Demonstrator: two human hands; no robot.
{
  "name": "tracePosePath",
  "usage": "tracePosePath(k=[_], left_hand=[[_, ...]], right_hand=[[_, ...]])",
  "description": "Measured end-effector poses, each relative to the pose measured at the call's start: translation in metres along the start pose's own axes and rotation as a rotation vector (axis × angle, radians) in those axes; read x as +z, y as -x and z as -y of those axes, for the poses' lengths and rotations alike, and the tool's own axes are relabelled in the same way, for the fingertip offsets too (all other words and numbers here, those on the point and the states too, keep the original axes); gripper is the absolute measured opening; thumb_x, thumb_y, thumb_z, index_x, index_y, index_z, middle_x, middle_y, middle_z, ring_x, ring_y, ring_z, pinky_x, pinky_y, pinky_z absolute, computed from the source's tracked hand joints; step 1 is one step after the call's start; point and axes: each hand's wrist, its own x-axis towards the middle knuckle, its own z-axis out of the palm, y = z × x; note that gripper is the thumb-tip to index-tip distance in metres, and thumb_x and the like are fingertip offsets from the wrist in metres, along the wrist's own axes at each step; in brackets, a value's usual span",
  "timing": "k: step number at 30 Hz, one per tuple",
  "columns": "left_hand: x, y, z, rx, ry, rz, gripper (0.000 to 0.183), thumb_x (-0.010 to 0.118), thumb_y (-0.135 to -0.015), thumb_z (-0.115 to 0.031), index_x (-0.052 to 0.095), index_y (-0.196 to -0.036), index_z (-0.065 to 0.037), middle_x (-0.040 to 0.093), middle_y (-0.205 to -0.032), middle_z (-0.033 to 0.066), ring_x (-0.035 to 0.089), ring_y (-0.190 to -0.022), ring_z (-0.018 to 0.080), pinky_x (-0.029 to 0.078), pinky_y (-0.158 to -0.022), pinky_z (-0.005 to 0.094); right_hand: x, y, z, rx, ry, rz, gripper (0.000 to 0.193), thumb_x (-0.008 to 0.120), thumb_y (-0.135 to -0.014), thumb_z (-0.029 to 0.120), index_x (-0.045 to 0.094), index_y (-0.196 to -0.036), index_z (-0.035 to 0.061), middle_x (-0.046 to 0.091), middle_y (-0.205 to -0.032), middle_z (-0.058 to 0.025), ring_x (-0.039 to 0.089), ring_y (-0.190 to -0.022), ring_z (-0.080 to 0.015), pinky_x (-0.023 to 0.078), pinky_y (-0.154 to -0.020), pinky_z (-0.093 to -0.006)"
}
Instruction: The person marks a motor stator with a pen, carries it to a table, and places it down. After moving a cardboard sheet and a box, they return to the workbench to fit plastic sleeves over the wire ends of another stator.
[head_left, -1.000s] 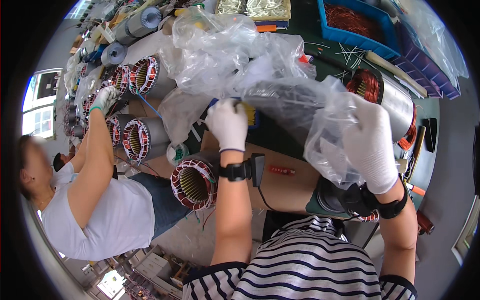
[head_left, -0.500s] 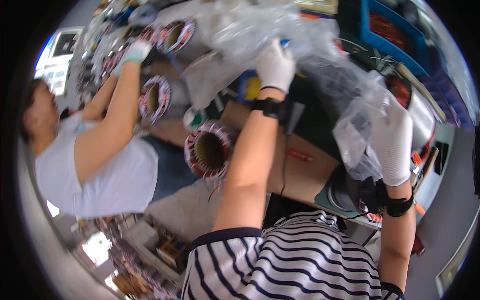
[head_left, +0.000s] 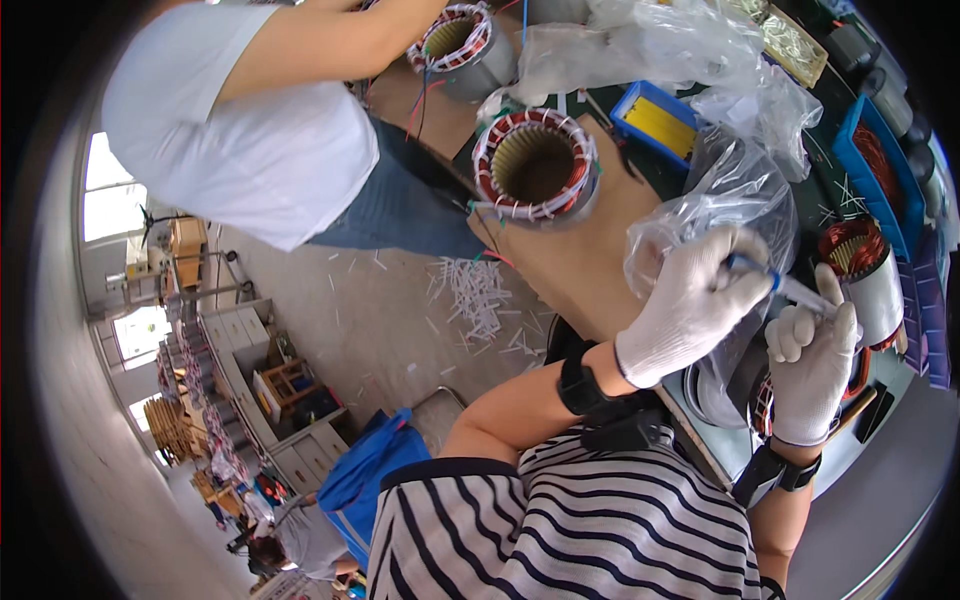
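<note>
In front of me on the right, my left hand (head_left: 690, 305), in a white glove, pinches a slim pen (head_left: 800, 293) with a blue end and a clear barrel. My right hand (head_left: 808, 370), gloved too, is closed at the pen's other end with its index finger raised. A crumpled clear plastic bag (head_left: 730, 205) lies just behind both hands. Beside my right hand rests a metal motor stator (head_left: 880, 300) with copper windings. Another stator (head_left: 500, 175), its windings laced with white cord, stands on brown cardboard (head_left: 540, 265) to the left.
A blue tray (head_left: 652, 120) with yellow pieces sits behind the bag. At the far right is a blue bin (head_left: 885, 165) of copper-coloured wire. A co-worker in a white shirt (head_left: 240, 130) leans over a further stator (head_left: 465, 60). White scraps (head_left: 475, 300) litter the floor.
My left hand has come back from the far plastic with the pen. My right hand has let go of the bag and met the pen. The view has turned rightward.
</note>
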Motion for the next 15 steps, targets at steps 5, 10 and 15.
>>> tracePosePath(k=[5, 10, 15], left_hand=[[-0.023, 0.052, 0.019, 0.060, -0.544, 0.294, 0.015, 0.065, -0.082, -0.012, 0.061, -0.091, -0.001, 0.056, -0.063, 0.0099, 0.058, -0.055, 0.0179, 0.044, -0.052, 0.0302], [-0.022, 0.077, 0.029, 0.419, -0.954, 0.376, 0.025, 0.072, -0.070, -0.017, 0.062, -0.089, -0.006, 0.062, -0.072, 0.0101, 0.061, -0.064, 0.0270, 0.048, -0.058, 0.0369], [-0.021, 0.059, 0.033, 0.633, -1.008, 0.292, 0.028, 0.073, -0.068, -0.013, 0.061, -0.092, -0.006, 0.063, -0.074, 0.0086, 0.060, -0.062, 0.0265, 0.048, -0.059, 0.0370]], right_hand=[[-0.022, 0.047, -0.016, 0.037, 0.364, -0.188, 0.038, 0.049, -0.094, 0.035, 0.058, -0.100, -0.0015, 0.051, -0.062, -0.0042, 0.047, -0.054, -0.0116, 0.036, -0.051, -0.0248], [-0.018, 0.089, -0.023, -0.040, 0.601, -0.314, 0.037, 0.050, -0.092, 0.031, 0.063, -0.089, -0.0035, 0.059, -0.062, -0.0051, 0.053, -0.055, -0.0108, 0.039, -0.054, -0.0234], [-0.049, 0.097, 0.017, -0.378, 0.391, -0.613, 0.028, 0.049, -0.092, 0.022, 0.059, -0.092, -0.0040, 0.057, -0.063, -0.0057, 0.047, -0.054, -0.0093, 0.037, -0.053, -0.0241]])
